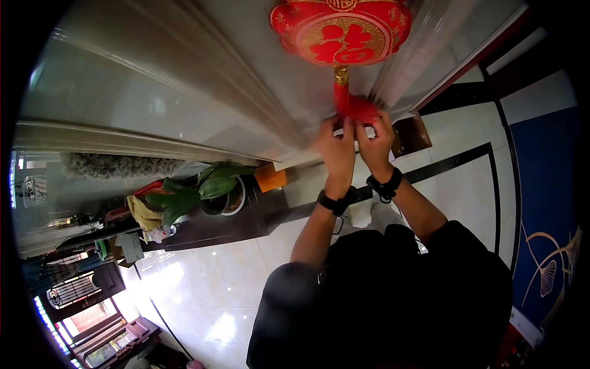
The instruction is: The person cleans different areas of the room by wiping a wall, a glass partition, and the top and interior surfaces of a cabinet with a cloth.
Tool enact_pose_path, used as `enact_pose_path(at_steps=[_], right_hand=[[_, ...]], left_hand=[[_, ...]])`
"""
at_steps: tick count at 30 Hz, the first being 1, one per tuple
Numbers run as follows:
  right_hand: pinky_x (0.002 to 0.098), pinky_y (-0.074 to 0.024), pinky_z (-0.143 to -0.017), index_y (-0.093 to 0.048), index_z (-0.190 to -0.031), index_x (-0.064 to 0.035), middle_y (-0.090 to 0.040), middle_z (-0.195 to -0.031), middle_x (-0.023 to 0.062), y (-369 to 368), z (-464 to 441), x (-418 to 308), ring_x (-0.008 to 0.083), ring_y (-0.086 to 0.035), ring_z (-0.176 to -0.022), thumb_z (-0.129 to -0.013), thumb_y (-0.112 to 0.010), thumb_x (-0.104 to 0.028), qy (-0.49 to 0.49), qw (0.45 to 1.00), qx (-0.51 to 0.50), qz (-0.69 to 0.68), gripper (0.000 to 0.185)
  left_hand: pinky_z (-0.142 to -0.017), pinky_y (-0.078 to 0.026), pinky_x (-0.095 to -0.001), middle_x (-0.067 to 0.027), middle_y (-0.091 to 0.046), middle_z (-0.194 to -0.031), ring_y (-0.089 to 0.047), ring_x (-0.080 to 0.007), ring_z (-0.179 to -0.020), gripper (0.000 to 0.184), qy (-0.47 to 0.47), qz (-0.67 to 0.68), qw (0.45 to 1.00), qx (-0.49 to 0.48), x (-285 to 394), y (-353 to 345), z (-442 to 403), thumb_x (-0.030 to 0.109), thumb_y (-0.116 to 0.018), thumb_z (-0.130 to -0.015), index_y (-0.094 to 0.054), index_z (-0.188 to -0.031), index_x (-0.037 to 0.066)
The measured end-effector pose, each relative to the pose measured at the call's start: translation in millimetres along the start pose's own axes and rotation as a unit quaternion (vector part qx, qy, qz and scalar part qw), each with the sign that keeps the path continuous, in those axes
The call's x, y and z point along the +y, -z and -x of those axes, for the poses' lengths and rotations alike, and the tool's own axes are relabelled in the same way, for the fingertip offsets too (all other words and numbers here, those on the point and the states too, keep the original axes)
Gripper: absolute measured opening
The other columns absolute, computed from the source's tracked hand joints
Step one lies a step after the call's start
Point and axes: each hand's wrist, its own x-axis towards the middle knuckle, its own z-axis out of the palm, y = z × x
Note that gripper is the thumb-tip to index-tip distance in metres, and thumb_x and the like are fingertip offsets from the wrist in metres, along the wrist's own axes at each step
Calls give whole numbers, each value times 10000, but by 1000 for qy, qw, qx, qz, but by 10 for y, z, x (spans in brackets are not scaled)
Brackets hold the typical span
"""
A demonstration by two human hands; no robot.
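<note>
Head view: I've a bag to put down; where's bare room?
Bare tiled floor lies between the dark cabinet and black shirt, and between the right forearm and black floor strip. Crowded: around the potted plant and yellow fabric, and at the red tassel between left hand and right hand.

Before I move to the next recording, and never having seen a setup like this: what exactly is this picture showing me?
There is no machine here: a person works with bare hands, seen from one head-worn camera looking forward and down. The left hand and right hand, both with black wristbands, pinch the red tassel below a red-and-gold hanging ornament. Toward the picture's left, a potted plant stands on a dark brown surface, above pale floor tiles.
</note>
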Motion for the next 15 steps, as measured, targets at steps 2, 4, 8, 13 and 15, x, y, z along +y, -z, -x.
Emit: enact_pose_path(at_steps=[2,4,8,13,15], right_hand=[[286,-516,-682,-645,-989,8,-593,-992,113,67,-9,69,226,-637,-818,-775,-650,68,-8,999,24,20,222],[288,-522,-700,-633,-1009,20,-591,-1009,114,104,38,161,229,-637,-824,-784,-641,67,-35,999,22,-1,230],[282,-527,-724,-610,-1027,38,-580,-1017,112,87,104,259,210,-632,-845,-810,-621,59,-59,998,3,-13,217],[280,-524,-717,-606,-1001,33,-577,-1004,111,-83,283,303,197,-625,-843,-842,-619,24,-108,992,-30,-56,161],[280,-524,-716,-606,-991,26,-577,-997,109,-154,353,267,199,-624,-841,-851,-621,7,-116,990,-60,-50,141]], left_hand=[[-703,-538,-347,-165,-691,-893,-683,-250,-770,296,-52,-43,998,-22,80,-85,-20,186,-688,-863,-639,-1050,-37],[-699,-536,-352,-165,-690,-894,-682,-264,-768,292,-39,-34,998,-39,40,-165,-17,183,-691,-854,-641,-1038,-38],[-691,-531,-357,-164,-690,-887,-680,-269,-770,286,-57,-8,998,-41,-197,-208,-33,184,-690,-849,-644,-1025,-36],[-678,-524,-362,-178,-663,-915,-661,-286,-743,256,-37,-32,997,-53,-410,-39,-36,160,-683,-849,-643,-994,-48],[-683,-523,-365,-188,-655,-931,-659,-297,-747,247,2,-18,999,-42,-493,61,-24,150,-671,-857,-638,-991,-54]])
